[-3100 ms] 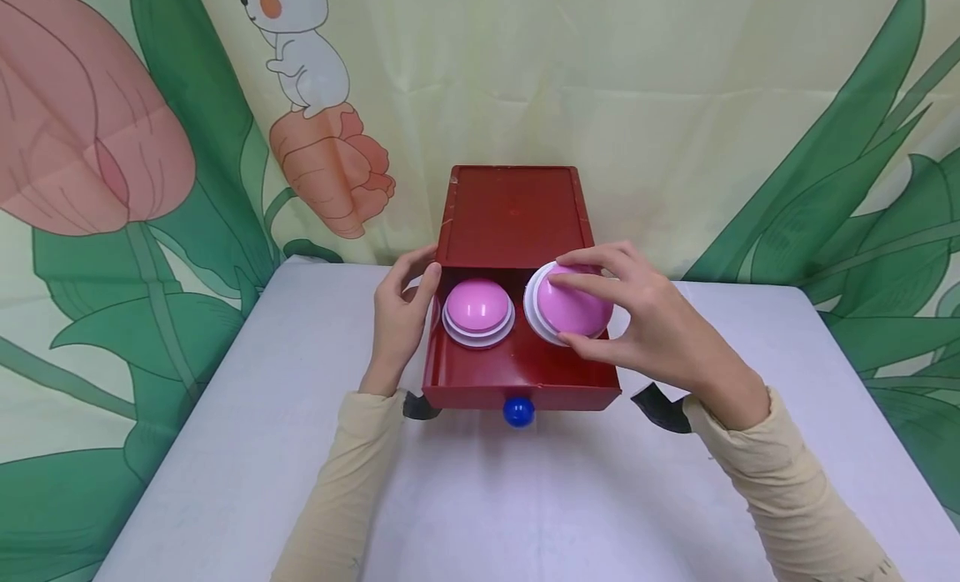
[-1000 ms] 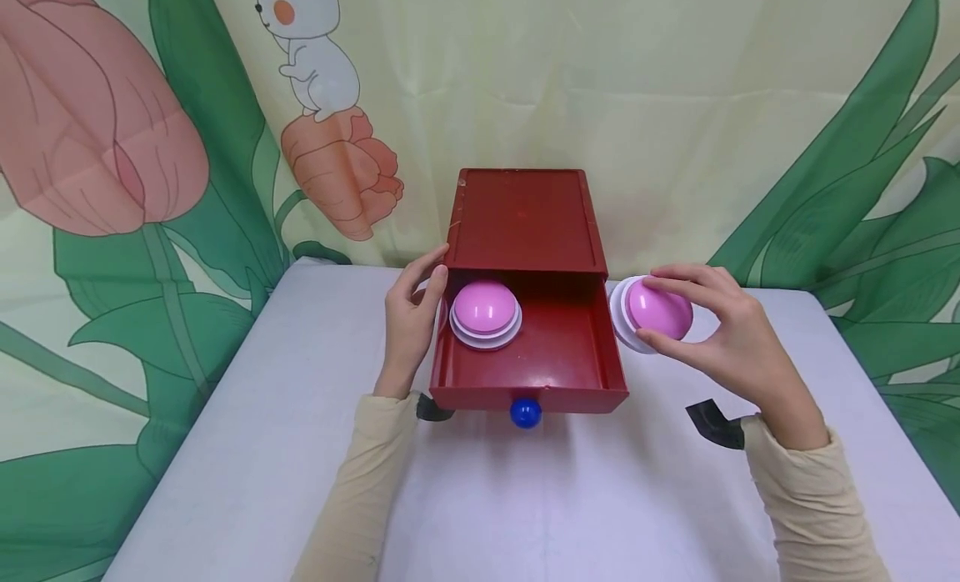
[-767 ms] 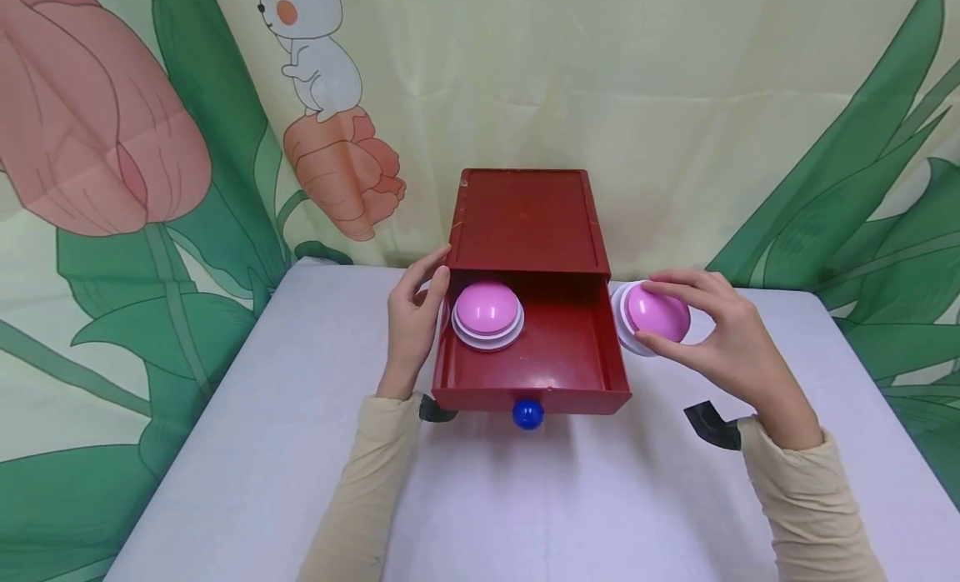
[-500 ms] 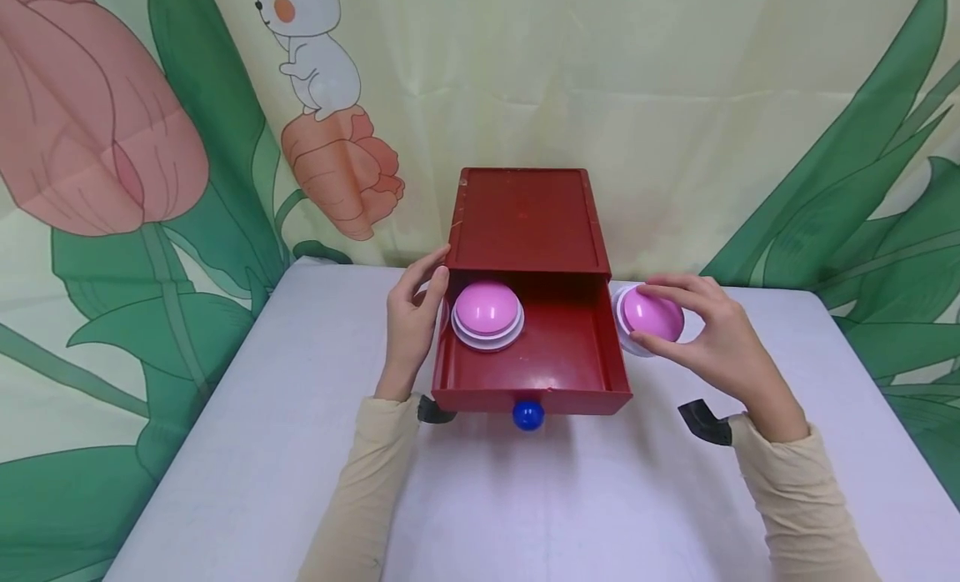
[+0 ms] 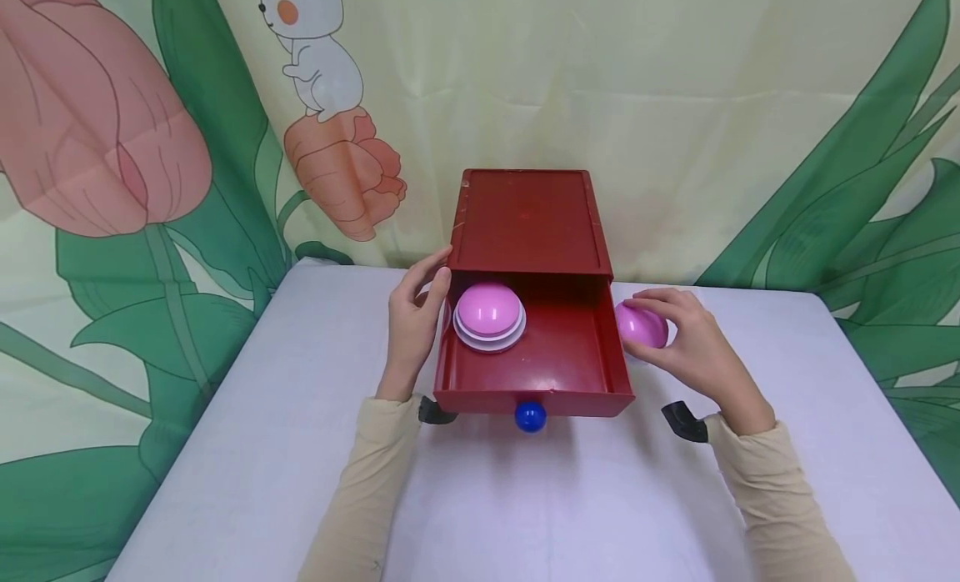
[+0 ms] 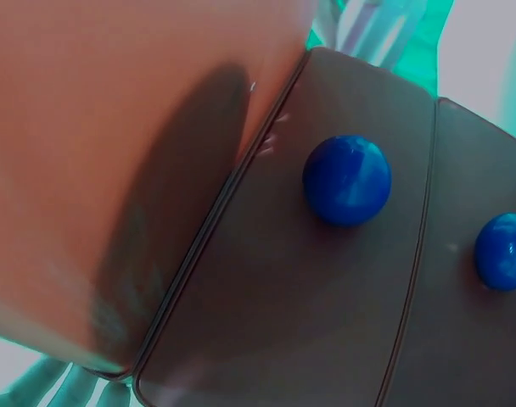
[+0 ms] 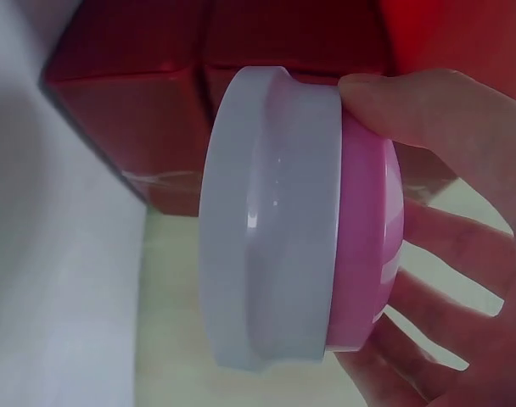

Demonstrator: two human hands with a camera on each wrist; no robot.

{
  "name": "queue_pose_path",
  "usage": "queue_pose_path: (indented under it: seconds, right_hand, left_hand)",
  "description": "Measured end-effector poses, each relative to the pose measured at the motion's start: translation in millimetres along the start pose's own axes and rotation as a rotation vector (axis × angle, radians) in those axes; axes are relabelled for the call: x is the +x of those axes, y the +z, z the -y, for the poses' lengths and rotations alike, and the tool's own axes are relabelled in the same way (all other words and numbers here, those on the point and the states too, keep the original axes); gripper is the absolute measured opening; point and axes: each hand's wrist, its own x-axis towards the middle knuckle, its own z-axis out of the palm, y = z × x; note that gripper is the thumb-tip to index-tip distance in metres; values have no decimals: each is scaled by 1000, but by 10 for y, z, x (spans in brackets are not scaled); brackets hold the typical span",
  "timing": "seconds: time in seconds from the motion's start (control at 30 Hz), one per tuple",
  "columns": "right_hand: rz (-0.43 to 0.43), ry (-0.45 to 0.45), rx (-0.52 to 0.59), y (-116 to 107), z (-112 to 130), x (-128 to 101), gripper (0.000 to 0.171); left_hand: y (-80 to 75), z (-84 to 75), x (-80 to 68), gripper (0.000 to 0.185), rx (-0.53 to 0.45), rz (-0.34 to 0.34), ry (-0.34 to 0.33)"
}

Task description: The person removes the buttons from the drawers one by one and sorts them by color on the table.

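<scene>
Your right hand (image 5: 688, 338) has the held disc (image 5: 647, 325), a pink dome on a white base, outside the open drawer (image 5: 558, 367), just beyond its right wall. Your thumb and fingers are clamped on the pink part from opposite sides. The right wrist view shows the white base turned toward the tabletop (image 5: 232, 449) with a gap between them, and the red cabinet (image 5: 525, 219) close by; whether the disc touches its side, you cannot tell from here.

The drawer is pulled out toward you from the top of the cabinet, with a blue knob (image 5: 530, 417) at the middle of its front. Inside it you have the second disc (image 5: 489, 309), matching the one you hold. It sits dome up on its white base near the left wall, toward the back; the drawer floor shows red to its right and in front.

Your left hand (image 5: 411, 328) is at the cabinet's left front corner, the thumb and forefinger apart, their tips touching near the edge; the other fingers are mostly hidden.

The left wrist view gives you two dark panels (image 6: 275, 280) next to each other, flush along their seam, one with a round blue handle (image 6: 347, 180) and the other with a like handle (image 6: 506, 252). What lies behind them is hidden from you.
</scene>
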Motion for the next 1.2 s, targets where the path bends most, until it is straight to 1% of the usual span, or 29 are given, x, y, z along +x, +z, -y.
queue_pose_path:
  seconds: [0.2,0.3,0.43,0.47,0.63,0.73,0.83,0.9,1.13,1.2]
  right_hand:
    - [37,35,14,132,-129,1,56]
    - [50,46,12,179,-184,2,54]
    - [72,71,12,218,-242,12,55]
    - [77,73,11,229,-257,16,54]
    - [99,72,6,305,-345,40,50]
    - [125,107,21,343,-389,49,52]
    - [156,147,31,375,-425,60,55]
    - [166,154,29,396,-443,69,55]
    - [165,137,21,455,-482,82,52]
    - [163,135,19,474,-496,86,51]
  left_hand:
    - [-10,-28,-12,39,33,25,-4]
    - [-18,90,1,41,33,40,-2]
    - [-38,306,28,44,21,56,12]
    - [-43,334,31,44,21,59,16]
    - [-55,382,31,42,19,65,28]
    - [-52,385,31,42,15,66,24]
    - [-48,379,32,42,14,67,9]
    - [-44,349,30,43,12,67,1]
    - [-36,5,-14,43,13,74,-5]
    - [-39,-12,-13,43,10,73,-2]
